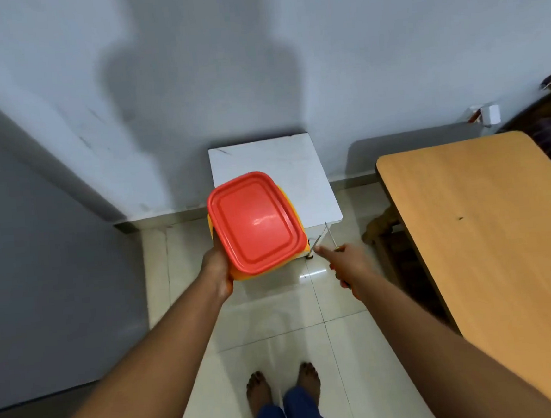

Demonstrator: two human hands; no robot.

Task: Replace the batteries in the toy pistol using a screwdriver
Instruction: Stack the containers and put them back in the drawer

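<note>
My left hand grips the near left edge of a yellow plastic box with a red lid, held in the air over the front of a small white stool. My right hand holds a screwdriver; its thin metal shaft points up and away, and the orange handle is mostly hidden in the fist. The index finger points toward the box. No toy pistol or batteries are in view; the box's contents are hidden by the lid.
A wooden table stands to the right, and a grey wall rises behind the stool. A dark grey panel fills the left side. My bare feet stand on the glossy tiled floor.
</note>
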